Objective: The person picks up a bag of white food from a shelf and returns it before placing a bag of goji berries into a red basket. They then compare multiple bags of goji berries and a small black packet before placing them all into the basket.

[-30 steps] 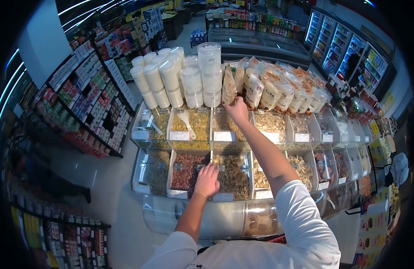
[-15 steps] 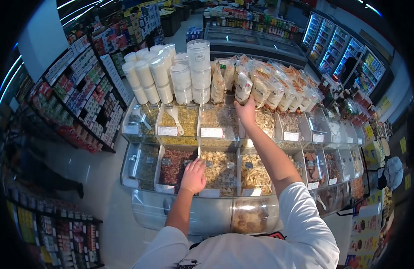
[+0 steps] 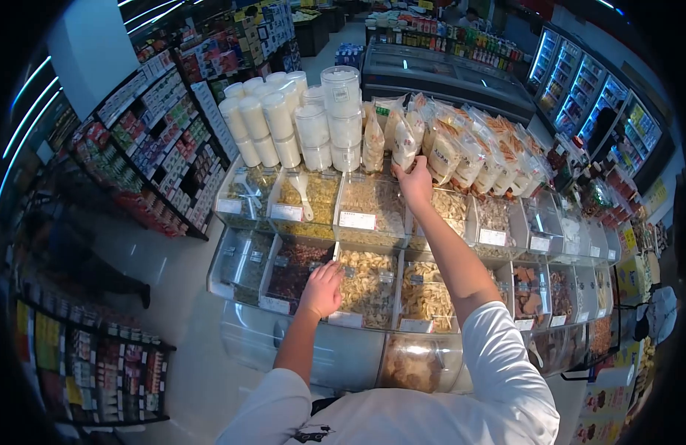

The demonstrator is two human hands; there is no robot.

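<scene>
Head view: R hand (image 3: 415, 184) at clear bag (image 3: 406, 142)

L hand (image 3: 322, 291) lay on bin divider (image 3: 336, 251), fingers loosely bent; couldn't tell if gripping. R hand pinched bag's base, just behind rear bins (image 3: 369, 199). Bag was prob. light, soft, slippery, contents maybe brittle; base best to hold. Nbr bags (image 3: 444, 152) crowded its R; slim bag (image 3: 373, 144) + stacked tubs (image 3: 343, 119) stood L.
</scene>
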